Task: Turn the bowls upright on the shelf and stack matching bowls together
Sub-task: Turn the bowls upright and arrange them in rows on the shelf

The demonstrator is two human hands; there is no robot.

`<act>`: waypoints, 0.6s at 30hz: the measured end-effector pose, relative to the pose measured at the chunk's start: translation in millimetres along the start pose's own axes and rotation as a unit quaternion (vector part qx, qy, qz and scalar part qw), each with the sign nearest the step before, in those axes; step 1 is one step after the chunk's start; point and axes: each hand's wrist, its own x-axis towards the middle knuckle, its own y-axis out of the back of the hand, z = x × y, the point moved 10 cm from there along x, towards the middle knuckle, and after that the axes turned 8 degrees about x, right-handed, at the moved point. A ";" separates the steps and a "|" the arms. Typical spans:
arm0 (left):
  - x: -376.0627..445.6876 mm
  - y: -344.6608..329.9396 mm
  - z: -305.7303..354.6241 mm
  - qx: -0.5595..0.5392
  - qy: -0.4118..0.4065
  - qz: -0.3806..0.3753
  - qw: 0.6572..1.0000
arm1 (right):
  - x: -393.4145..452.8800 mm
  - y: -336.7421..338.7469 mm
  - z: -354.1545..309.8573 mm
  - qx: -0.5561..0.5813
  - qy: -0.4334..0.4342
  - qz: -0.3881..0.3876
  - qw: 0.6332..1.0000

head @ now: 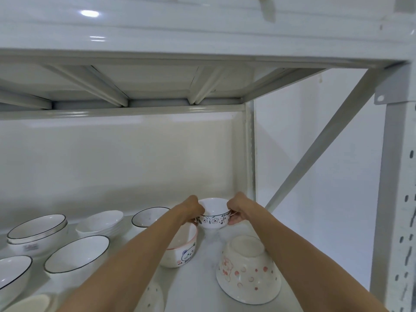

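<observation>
A small white bowl with a black flower pattern (213, 216) is upright near the back right of the shelf (198, 280), just above its surface. My left hand (191, 210) grips its left rim and my right hand (237, 210) grips its right rim. In front of it stands an upright pink-rimmed bear bowl (183, 249). A pink-dotted bowl (248, 270) lies upside down at the front right. Another dotted bowl (153, 298) shows partly under my left forearm.
Black-rimmed white bowls stand upright at the left (76, 255), (37, 230), (13, 271) and behind (148, 216). A stack of plain white bowls (100, 222) sits mid-left. The upper shelf board hangs overhead and a diagonal brace (315, 149) and post border the right side.
</observation>
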 end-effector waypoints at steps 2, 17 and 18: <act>-0.3 -0.5 0.7 -0.001 0.006 -0.005 1.000 | -1.6 0.1 -0.4 -0.005 0.004 0.003 1.000; -58.6 20.3 79.8 0.187 -0.222 0.194 0.937 | -45.4 26.8 -35.3 -0.248 0.143 0.078 0.955; -68.6 16.7 84.0 0.188 -0.231 0.181 0.937 | -48.9 27.3 -34.3 -0.255 0.144 0.072 0.954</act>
